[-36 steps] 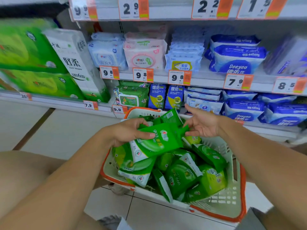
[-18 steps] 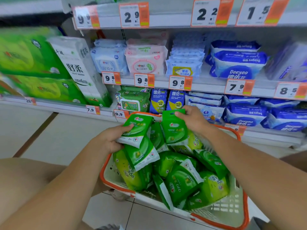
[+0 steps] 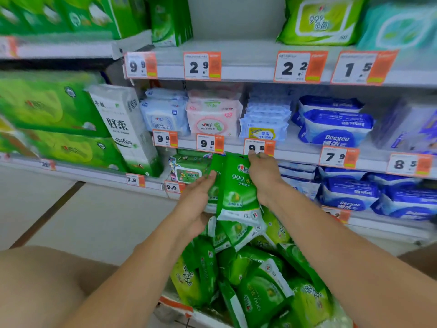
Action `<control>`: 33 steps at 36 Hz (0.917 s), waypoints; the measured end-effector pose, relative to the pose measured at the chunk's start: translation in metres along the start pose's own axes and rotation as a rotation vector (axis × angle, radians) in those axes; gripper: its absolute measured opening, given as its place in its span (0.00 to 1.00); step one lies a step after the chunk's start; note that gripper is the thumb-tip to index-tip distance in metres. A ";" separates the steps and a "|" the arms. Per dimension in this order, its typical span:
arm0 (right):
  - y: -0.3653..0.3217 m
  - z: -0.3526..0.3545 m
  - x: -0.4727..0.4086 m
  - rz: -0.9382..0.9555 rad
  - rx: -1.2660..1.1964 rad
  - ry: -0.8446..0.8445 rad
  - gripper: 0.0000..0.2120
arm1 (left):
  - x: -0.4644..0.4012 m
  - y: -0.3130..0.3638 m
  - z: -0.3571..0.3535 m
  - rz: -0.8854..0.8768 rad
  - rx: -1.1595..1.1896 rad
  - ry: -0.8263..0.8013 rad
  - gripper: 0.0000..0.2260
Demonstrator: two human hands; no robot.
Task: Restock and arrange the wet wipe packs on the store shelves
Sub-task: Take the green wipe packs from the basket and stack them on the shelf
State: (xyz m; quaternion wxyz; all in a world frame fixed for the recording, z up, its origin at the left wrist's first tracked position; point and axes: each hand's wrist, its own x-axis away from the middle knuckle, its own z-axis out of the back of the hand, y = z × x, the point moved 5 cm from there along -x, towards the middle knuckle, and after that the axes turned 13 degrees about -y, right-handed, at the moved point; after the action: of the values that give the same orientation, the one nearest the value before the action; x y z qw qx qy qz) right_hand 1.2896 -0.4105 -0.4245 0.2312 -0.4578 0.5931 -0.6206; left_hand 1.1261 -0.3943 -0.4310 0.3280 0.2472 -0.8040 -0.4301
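From the head camera, looking forward and down, a person is midway through restocking: a small stack of green wet wipe packs (image 3: 236, 188) has been gathered and is held upright between both hands, above a basket (image 3: 176, 304) heaped with more green packs (image 3: 260, 280). The step in hand looks like squaring the bundle before shelving it. The left hand (image 3: 197, 200) cups the stack's left edge, fingers curled round it with the fingertips reaching the top corner. The right hand (image 3: 263, 176) clasps the stack's right edge and top, its fingers wrapped behind the packs and mostly hidden, so how tightly they close cannot be judged. Directly behind the grip sits a shelf row with a boxed green wipe pack (image 3: 189, 169) just to the left and blue-and-white packs (image 3: 347, 192) to the right. Above the grip runs a row of price tags (image 3: 209, 143), then pale blue and pink packs (image 3: 212, 117). Higher still, well above the grip, is an open stretch of shelf (image 3: 231, 47) beside a standing green product, likely where these belong. The next move probably calls for lifting the stack as one, keeping both sides pinched so no pack slips.
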 end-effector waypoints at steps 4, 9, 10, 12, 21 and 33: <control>-0.003 0.003 -0.004 0.038 0.115 -0.029 0.12 | 0.001 0.006 -0.002 -0.014 0.056 0.026 0.19; 0.011 -0.002 -0.007 0.062 0.211 -0.057 0.12 | 0.002 0.003 -0.004 -0.034 0.000 0.011 0.18; 0.023 -0.004 -0.009 0.035 0.231 -0.061 0.12 | 0.005 -0.005 -0.008 -0.006 0.006 0.000 0.20; 0.043 -0.010 -0.010 -0.028 0.247 -0.066 0.10 | 0.006 -0.025 -0.009 0.042 0.035 0.029 0.27; 0.120 0.033 0.000 -0.226 0.210 0.015 0.20 | 0.000 -0.091 0.024 0.288 0.045 0.204 0.27; 0.139 0.097 -0.005 -0.301 0.420 0.003 0.25 | -0.006 -0.154 0.015 0.337 -0.041 0.147 0.26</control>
State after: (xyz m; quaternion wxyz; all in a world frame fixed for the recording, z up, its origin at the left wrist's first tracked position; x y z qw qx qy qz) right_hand 1.3383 -0.4841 -0.5700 0.2253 -0.4818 0.3771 -0.7582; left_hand 1.1367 -0.4601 -0.5705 0.4583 0.1330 -0.7990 -0.3659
